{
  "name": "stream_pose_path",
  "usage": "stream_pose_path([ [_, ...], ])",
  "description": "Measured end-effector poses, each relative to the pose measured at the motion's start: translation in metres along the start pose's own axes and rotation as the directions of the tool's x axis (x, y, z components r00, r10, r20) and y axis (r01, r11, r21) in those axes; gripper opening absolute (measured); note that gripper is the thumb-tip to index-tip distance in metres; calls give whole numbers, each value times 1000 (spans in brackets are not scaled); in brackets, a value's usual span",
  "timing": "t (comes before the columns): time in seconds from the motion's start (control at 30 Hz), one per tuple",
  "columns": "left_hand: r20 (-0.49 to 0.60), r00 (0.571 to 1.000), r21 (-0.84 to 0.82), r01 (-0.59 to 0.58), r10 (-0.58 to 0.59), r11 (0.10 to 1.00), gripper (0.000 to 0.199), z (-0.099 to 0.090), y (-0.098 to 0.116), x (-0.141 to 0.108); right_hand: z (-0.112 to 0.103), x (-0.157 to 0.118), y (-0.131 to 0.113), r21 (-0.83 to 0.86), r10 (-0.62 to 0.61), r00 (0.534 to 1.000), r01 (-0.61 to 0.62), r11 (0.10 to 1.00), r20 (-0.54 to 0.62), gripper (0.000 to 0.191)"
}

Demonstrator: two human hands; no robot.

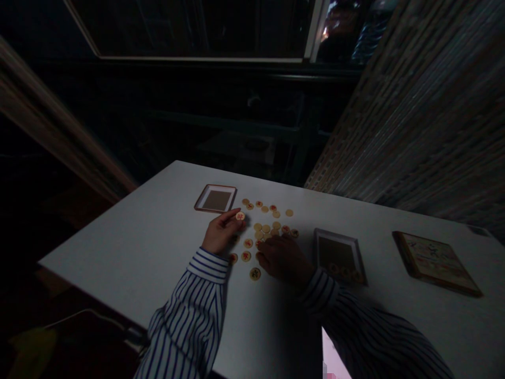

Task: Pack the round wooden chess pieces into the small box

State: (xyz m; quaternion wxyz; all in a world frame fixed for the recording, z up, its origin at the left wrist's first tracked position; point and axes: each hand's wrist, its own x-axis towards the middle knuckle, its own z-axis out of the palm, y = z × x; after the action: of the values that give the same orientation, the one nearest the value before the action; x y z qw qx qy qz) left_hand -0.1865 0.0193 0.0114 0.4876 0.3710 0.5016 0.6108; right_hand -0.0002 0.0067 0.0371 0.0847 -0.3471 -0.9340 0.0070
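My left hand (223,231) is closed, its thumb and fingers pinching a round Chinese chess piece (240,216) with a red character facing up. Below and to the right, my right hand (284,257) reaches over the loose pieces, thumb and forefinger apart and bent down onto them. Its fingertips lie beside a red-marked piece (259,244); the other fingers are partly in shadow. Around both hands lie several pale pieces, some blank side up (266,229), others showing red characters (246,256). A dark-marked piece (255,273) sits nearest to me.
On the white table (150,237), a shallow open tray (215,199) stands at the back left. Right of my right hand is a deeper box (340,255) with several pieces inside. A flat box with a printed picture (436,260) lies farther right. String curtains hang at both sides.
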Motion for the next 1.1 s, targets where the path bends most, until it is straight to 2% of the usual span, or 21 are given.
stream_pose_path([
  [0.1,6,999,192,-52,52,980,52,2,-3,-1,-1,0,2,18,27,1000,-27,999,-15,20],
  [0.2,43,987,439,-157,153,885,42,3,-7,-3,-3,1,5,28,53,998,-53,998,-16,20],
  [0.3,171,951,650,-304,256,697,34,0,-9,-3,-5,3,8,23,70,998,-70,997,1,21],
  [0.43,364,866,762,-488,343,425,26,-6,-10,1,-6,3,13,-5,95,996,-95,995,2,20],
  [0.5,409,834,797,-524,370,301,26,-9,-12,3,-6,3,15,-17,105,994,-105,994,-8,21],
  [0.6,418,832,848,-501,365,171,26,-12,-15,4,-5,3,19,-25,127,992,-126,992,1,22],
  [0.7,437,838,864,-492,326,107,25,-13,-18,3,-5,4,24,-29,166,986,-165,986,7,23],
  [0.83,436,851,876,-475,295,76,26,-12,-19,2,-7,8,32,-14,226,974,-226,974,15,24],
  [1.1,430,859,884,-463,278,62,30,-12,-21,2,-8,32,39,10,201,976,-203,979,81,25],
])
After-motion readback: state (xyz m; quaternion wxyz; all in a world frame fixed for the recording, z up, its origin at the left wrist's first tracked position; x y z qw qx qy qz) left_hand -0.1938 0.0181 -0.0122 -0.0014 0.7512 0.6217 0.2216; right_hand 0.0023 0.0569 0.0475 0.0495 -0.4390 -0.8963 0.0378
